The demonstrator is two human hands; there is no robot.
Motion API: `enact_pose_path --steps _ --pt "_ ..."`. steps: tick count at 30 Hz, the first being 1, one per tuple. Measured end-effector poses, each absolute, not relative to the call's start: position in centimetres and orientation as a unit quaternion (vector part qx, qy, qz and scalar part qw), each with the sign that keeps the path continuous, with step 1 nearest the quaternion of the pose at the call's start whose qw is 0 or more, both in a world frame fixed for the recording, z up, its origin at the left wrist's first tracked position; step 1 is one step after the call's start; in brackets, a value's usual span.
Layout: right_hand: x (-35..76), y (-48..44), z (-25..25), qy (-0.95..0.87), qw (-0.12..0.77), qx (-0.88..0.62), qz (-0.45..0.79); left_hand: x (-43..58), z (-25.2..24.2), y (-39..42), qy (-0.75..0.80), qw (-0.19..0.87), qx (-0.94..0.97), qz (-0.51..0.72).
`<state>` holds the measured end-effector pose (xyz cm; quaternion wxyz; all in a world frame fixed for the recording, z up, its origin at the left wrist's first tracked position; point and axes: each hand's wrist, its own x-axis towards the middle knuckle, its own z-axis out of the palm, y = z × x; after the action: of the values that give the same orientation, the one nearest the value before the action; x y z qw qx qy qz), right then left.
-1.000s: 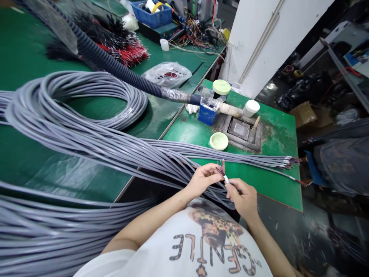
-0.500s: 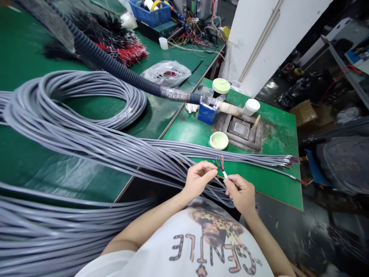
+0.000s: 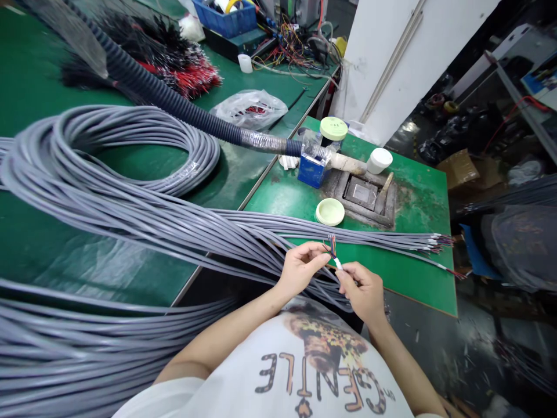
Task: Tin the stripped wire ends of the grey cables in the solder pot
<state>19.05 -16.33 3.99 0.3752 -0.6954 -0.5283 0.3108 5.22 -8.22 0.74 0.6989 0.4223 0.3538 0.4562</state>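
My right hand (image 3: 362, 288) is closed on the end of a grey cable, just below its white sleeve (image 3: 337, 263). From that sleeve several thin coloured wires (image 3: 332, 246) stick up in a narrow bunch. Thumb and fingertips of my left hand (image 3: 303, 266) are pinched at the left side of these wires, and a strand or two lean toward them. Behind both hands lies a bundle of grey cables (image 3: 365, 237), its stripped ends pointing right.
Left is a large coil of grey cable (image 3: 191, 168). A ribbed hose (image 3: 209, 123) reaches over the green bench to a blue box (image 3: 311, 170) beside a solder pot (image 3: 364, 193). A shallow pale dish (image 3: 329, 212) and a white cup (image 3: 379, 160) stand near it.
The coloured wires, fanned out earlier, now stand closer together. My left hand has shifted slightly right, its fingertips now at the wires. My right hand keeps its grip on the cable.
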Motion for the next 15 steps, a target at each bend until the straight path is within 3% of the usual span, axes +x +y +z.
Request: enact_pose_path --steps 9,15 --pt "19.26 -15.68 3.82 -0.463 0.395 -0.672 0.421 5.56 0.27 -8.35 0.347 0.698 0.436 0.450" --pt "19.34 -15.52 3.97 -0.463 0.392 -0.675 0.420 5.75 0.40 -8.12 0.348 0.699 0.421 0.461"
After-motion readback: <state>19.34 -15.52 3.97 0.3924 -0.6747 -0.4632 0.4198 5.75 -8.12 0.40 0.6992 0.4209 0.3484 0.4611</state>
